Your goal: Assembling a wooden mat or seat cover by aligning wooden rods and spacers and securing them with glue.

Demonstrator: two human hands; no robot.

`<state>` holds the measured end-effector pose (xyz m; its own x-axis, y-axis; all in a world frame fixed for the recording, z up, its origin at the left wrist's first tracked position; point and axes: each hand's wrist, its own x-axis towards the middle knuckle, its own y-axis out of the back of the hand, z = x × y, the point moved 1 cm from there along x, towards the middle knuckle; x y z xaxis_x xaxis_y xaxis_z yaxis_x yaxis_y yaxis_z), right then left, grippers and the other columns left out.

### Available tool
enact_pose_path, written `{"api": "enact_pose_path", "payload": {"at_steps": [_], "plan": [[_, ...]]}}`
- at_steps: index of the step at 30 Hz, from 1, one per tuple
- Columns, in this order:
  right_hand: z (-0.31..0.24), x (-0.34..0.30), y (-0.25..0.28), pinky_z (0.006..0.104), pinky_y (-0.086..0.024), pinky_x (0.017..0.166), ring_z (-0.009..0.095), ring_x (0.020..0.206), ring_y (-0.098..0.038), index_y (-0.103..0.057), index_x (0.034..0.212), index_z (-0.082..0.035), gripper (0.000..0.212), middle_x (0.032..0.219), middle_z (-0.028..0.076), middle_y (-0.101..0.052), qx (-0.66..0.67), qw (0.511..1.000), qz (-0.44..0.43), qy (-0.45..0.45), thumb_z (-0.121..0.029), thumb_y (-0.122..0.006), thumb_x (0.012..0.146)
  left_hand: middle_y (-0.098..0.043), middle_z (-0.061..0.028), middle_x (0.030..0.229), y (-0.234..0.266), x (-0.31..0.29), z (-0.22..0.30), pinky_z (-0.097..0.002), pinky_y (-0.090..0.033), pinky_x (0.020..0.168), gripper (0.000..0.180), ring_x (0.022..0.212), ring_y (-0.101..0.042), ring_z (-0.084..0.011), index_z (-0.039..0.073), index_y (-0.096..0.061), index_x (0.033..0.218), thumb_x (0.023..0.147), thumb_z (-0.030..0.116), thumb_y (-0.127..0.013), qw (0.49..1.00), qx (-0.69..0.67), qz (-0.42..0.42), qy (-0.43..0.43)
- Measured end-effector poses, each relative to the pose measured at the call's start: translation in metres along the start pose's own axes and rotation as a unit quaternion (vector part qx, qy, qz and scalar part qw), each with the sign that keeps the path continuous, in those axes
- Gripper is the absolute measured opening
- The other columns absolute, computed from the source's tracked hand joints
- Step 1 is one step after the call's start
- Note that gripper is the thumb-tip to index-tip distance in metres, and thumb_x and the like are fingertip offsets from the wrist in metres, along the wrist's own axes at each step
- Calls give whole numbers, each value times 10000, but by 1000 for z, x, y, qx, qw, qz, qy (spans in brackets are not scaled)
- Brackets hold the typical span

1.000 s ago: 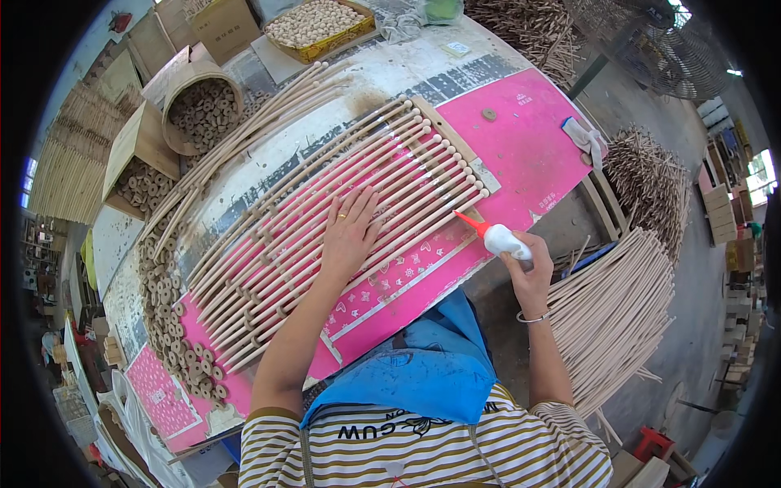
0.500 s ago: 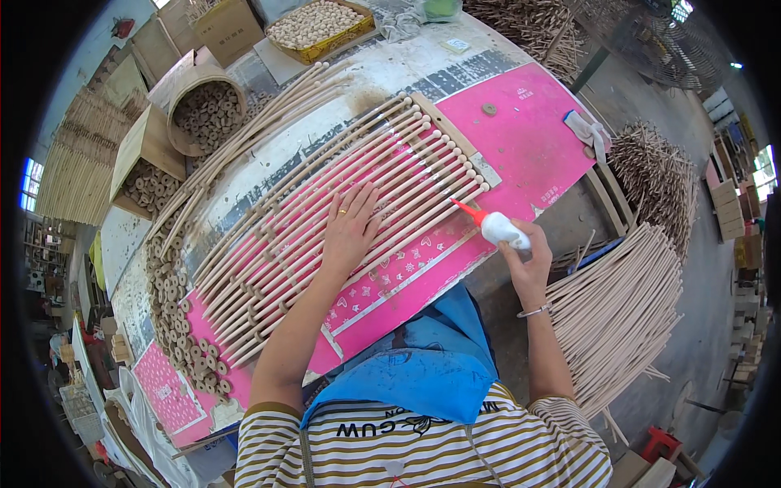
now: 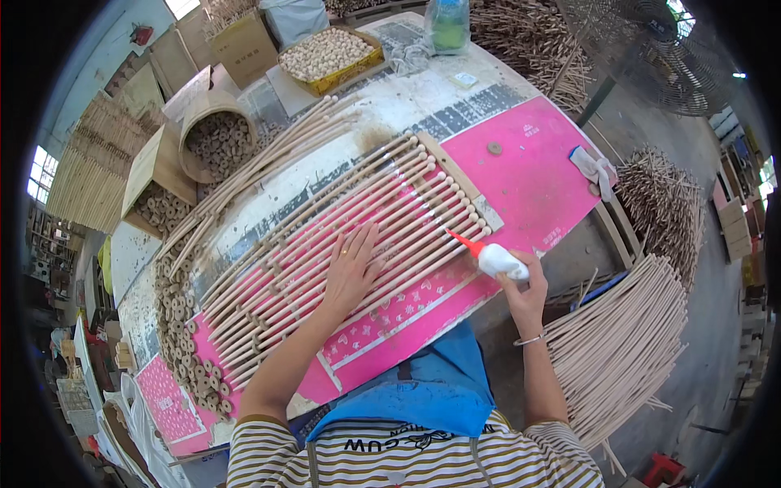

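Observation:
A row of slim wooden rods with round ball ends [image 3: 407, 213] lies side by side on the pink-covered table. My left hand [image 3: 353, 267] rests flat across the rods, fingers stretched out, a ring on one of them. In my right hand [image 3: 525, 286] is a white squeeze bottle [image 3: 499, 261] with a red pointed nozzle. It is tilted so that the tip hangs over the nearest rods, close to their ball ends. Whether anything comes out of the tip is too small to tell. Small wooden rings sit on the rods toward their left ends.
A wooden strip [image 3: 447, 167] lies beyond the ball ends. Loose wooden rings [image 3: 183, 346] are heaped at the left, near a tub [image 3: 195, 122] of more. A yellow tray [image 3: 346, 80] holds wooden balls. Bundled sticks [image 3: 622, 342] stand at my right; a fan [image 3: 651, 61] is behind.
The whole view has shifted, so the table sits lower in the picture. The bottle's nozzle has moved slightly left and away over the rods. My left hand stays on them.

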<state>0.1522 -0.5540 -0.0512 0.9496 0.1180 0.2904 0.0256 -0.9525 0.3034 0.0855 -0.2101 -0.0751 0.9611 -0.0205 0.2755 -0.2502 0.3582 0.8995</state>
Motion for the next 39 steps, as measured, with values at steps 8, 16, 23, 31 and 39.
{"api": "enact_pose_path", "payload": {"at_steps": [8,16,23,31,39], "plan": [[37,50,4,301,-525,925,141,1076,-637,-537,1311,-40,506,1148,45,-653,301,942,38,-143,16,-755,858,-563,-96,1445,-7,182,-28,-448,-432,1035,580,1272,-564,-287,115,-489,1488,933,154,-652,994,15,30,-108],[54,87,-3,322,-521,944,157,1090,-626,-537,1295,-44,509,1142,52,-634,315,929,24,-191,-13,-772,845,-591,-87,1450,-103,431,-50,-457,-533,924,607,1195,-639,-301,151,-494,1477,894,74,-646,991,53,42,-112],[55,90,-5,320,-497,940,154,1052,-620,-544,1255,-64,581,1096,35,-632,278,929,22,-242,-93,-854,765,-672,-33,1231,-162,495,-57,-420,-499,869,374,1141,-655,-239,179,-651,1266,920,70,-565,975,165,64,-133],[58,101,0,328,-508,942,161,1057,-624,-533,1280,-56,573,1113,43,-632,310,920,52,-233,-106,-838,798,-648,-51,864,-137,446,-37,-394,-470,793,139,905,-638,-260,112,-621,943,827,35,-612,974,127,69,-174],[52,163,-15,328,-480,1006,167,1150,-593,-514,1354,-28,524,1228,74,-613,296,934,106,-169,-19,-744,884,-711,-105,988,-96,347,-2,-454,-521,857,285,978,-666,-317,117,-659,1077,815,163,-761,995,-28,-73,-59]]}}
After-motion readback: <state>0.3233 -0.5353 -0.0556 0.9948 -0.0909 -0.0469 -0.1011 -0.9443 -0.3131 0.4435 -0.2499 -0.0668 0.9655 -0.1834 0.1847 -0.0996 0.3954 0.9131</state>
